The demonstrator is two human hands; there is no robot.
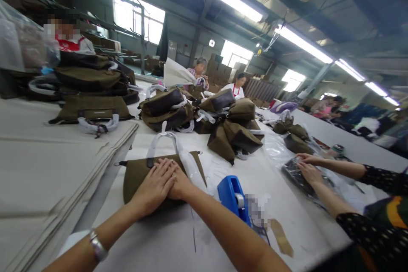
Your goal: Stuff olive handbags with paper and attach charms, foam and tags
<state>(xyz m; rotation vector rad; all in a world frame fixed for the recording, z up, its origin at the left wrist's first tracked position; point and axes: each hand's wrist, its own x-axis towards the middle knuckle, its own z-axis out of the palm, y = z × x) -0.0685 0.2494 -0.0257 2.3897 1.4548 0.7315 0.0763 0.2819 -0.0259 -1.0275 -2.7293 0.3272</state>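
An olive-green handbag with dark trim lies on the white table in front of me. Its handles are wrapped in white protective material and point away from me. My left hand rests flat on the bag's front with its fingers stretched out, partly over my right hand. Pressed against the same bag, my right hand also looks flat, though the left covers part of its fingers. Neither hand grips the bag. A blue tape dispenser stands to the right of the bag, near my right forearm.
More olive bags pile up behind and at the left. Layered pale sheets cover the left side. At right, a co-worker's hands touch a plastic-covered dark item. A brown flat piece lies near the dispenser. Other people work beyond.
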